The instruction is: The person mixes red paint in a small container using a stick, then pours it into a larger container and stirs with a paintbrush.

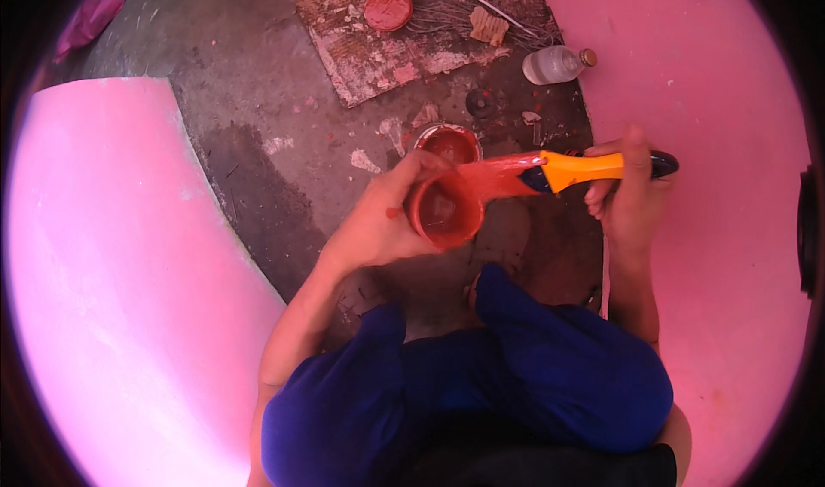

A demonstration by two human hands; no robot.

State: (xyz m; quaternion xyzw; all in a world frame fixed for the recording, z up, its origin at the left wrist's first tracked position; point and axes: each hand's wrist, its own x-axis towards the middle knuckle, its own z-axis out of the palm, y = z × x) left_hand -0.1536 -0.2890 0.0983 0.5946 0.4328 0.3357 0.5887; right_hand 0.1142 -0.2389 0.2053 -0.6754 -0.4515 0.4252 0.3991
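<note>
My left hand [388, 208] is wrapped round a small cup of red paint [449, 210], tilted so that its inside shows. A red smear marks the back of that hand. In my right hand [632, 190] is a paintbrush [584, 169] with a yellow and black handle, held level. Its red-coated bristles reach left to the cup's rim and seem to touch it. Just beyond the cup, an open paint can [453, 143] with red paint inside stands on the floor, partly hidden by the cup and my left hand.
Pink panels curve along the left [129, 255] and right [713, 229]. At the back lies a paint-splashed board [361, 57] bearing a red lid [388, 10] and a crumbly tan piece [488, 26]. A clear capped bottle [552, 65] lies beside the right panel.
</note>
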